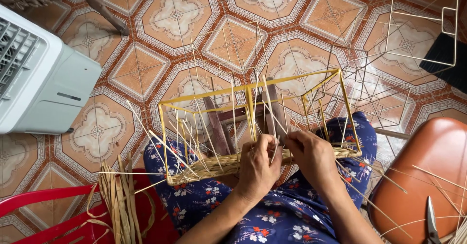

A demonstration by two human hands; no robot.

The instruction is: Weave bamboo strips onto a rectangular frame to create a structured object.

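A yellow-wrapped wire basket frame (296, 82) rests on my lap, with thin pale reed stakes sticking up and a woven straw band (214, 165) along its near edge. My left hand (258, 168) pinches a reed strand at the middle of that near edge. My right hand (311, 154) sits right beside it, fingers closed on strands at the same spot. Both hands touch the weave.
A white fan unit (39, 73) stands at left. A red plastic basket (73, 219) with a bundle of straw (119, 200) is at lower left. Bare wire frames (418, 35) lie on the tiled floor at upper right. An orange stool (428, 171) holds scissors (432, 222).
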